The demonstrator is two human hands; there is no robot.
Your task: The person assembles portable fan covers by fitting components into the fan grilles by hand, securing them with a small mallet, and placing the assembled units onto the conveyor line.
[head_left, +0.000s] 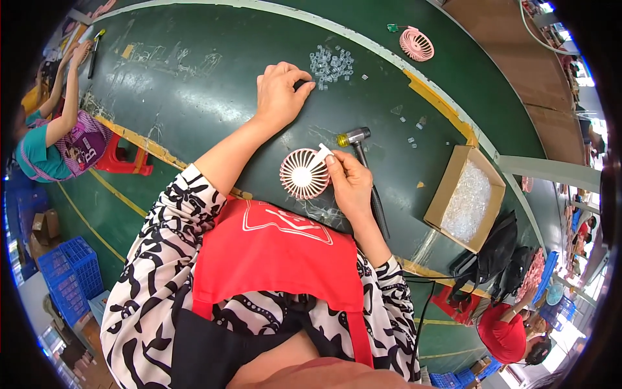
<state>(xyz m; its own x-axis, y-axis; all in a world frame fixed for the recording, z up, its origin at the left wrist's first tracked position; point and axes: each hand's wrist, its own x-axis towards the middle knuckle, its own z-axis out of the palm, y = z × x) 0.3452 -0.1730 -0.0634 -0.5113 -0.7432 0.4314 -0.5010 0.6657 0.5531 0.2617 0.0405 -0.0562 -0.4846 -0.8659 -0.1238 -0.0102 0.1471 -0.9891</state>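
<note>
Beside a pile of small clear plastic pieces (332, 67), my left hand (280, 95) is closed, thumb and fingertips together at the pile's left edge. Whatever may be in that pinch is too small to make out. My right hand (350, 185) grips a round pink slatted fan housing (304, 174) by the white stub at its upper right. The housing is close in front of my red apron, its centre bright white. Just beyond my right hand lies a mallet (354, 137) with a yellow face and a dark handle, partly hidden by my fingers and wrist.
An open cardboard box (468, 198) of clear plastic pieces stands at the right, dark bags (499, 253) nearby. Another pink fan housing (416, 44) lies beyond the pale rail. A few clear pieces are scattered at right. Co-workers sit left (55, 139) and right (505, 330).
</note>
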